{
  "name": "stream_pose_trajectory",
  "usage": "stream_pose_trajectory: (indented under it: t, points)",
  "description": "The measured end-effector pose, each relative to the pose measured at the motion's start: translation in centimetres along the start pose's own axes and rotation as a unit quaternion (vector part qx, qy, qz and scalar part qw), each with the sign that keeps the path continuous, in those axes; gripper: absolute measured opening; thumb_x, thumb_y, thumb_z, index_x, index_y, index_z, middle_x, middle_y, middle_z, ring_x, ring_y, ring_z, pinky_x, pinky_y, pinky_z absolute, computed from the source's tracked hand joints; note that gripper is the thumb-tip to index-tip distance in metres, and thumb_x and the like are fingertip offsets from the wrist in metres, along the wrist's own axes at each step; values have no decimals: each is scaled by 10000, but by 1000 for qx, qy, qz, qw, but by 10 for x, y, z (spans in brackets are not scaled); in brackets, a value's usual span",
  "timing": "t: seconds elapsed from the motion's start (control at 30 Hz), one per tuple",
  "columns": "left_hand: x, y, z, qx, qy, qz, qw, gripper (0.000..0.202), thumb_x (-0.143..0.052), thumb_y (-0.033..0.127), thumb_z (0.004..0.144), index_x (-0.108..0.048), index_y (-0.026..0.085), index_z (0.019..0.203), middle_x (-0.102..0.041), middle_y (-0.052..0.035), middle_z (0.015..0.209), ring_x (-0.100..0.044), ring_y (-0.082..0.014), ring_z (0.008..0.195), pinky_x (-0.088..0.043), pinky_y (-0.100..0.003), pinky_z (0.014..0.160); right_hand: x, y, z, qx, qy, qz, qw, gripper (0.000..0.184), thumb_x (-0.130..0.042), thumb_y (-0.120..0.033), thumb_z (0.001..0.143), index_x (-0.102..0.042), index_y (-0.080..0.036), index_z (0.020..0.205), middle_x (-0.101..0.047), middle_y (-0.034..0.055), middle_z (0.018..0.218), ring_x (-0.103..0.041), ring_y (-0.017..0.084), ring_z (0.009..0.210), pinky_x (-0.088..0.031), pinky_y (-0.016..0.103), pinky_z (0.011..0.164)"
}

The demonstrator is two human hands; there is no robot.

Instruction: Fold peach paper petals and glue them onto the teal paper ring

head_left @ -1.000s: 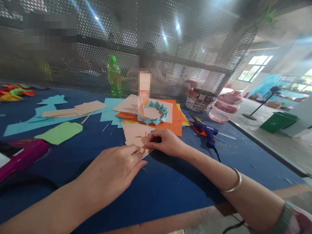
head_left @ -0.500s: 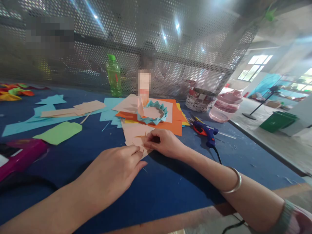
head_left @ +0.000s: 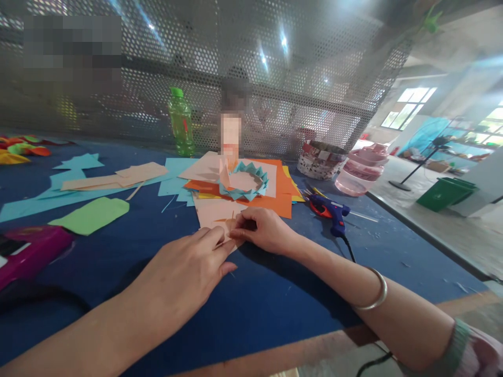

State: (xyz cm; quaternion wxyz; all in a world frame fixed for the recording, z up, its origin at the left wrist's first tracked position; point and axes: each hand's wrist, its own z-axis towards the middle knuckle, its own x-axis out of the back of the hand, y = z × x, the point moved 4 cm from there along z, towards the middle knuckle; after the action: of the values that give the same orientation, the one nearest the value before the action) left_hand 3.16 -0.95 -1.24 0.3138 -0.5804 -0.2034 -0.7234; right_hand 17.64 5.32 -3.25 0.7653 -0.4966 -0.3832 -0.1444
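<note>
A sheet of peach paper [head_left: 210,209] lies on the blue table before me, with small orange-brown slivers on it. My left hand [head_left: 196,262] rests over its near edge. The fingers are bent down onto the paper, and the thumb stands apart from them. Touching close by is my right hand [head_left: 261,229], its thumb and forefinger pinched together. Whatever is between those fingertips is too small to make out. Behind the hands, a zigzag-edged blue paper ring [head_left: 243,181] sits on stacked orange paper [head_left: 281,207].
At right lie a blue glue gun [head_left: 334,212], a patterned basket [head_left: 320,159] and a pink container [head_left: 359,173]. Left are green paper [head_left: 92,215], blue paper strips [head_left: 31,204] and a magenta tool [head_left: 43,251]. A green bottle [head_left: 181,123] stands behind, before a perforated screen.
My left fingers have shifted slightly and now meet the right fingertips. The right hand stays pinched in nearly the same place. The whole view has moved a little.
</note>
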Motion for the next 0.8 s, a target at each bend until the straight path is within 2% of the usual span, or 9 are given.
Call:
stream_pose_trajectory:
  t: [0.37,0.47,0.63,0.8]
  points:
    - [0,1,1,6,-5,14,1000,309,-582,244,869,-617,201,1173,-633,-85,1039,-633,-272,929,-554,-391,704,0,-2,0,0,3,-9,1000,108,-660,-254,802,-643,-164,746,-645,-1,749,-532,92,669,-369,210,619]
    - [-1,1,1,4,-9,22,1000,293,-575,253,874,-628,203,1158,-631,-87,1040,-633,-264,915,-550,-381,708,-1,2,0,-2,5,19,1000,117,-680,-268,786,-636,-161,799,-647,-1,762,-539,88,663,-392,210,628]
    - [-1,2,0,3,-22,34,999,303,-547,258,893,-619,209,1183,-628,-91,1039,-635,-269,901,-553,-399,706,-1,8,1,-9,-4,75,997,241,-723,-306,741,-617,-150,891,-639,3,776,-550,95,665,-427,217,630]
    - [0,3,0,2,-31,13,999,275,-532,237,899,-624,183,1153,-625,-92,1046,-636,-277,916,-553,-431,735,4,8,2,-13,-1,53,999,184,-689,-245,755,-617,-141,888,-612,-5,747,-535,98,660,-423,220,619]
